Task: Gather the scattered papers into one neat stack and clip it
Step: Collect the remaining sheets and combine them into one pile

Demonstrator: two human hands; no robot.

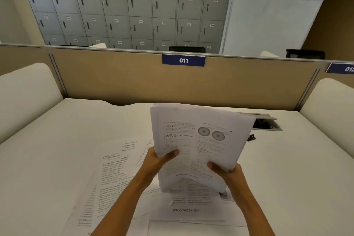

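- The white desk (57, 140) holds loose sheets (115, 168)
- The bent paper stack (201, 140) is up above them, gripped by your left hand (158, 160) and right hand (228, 171); pages could slide out
- The binder clip (251, 137) sits just right

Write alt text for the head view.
A left hand and a right hand grip a bundle of printed papers, held up above a white desk. More sheets lie scattered beneath it; a black binder clip lies to the right.
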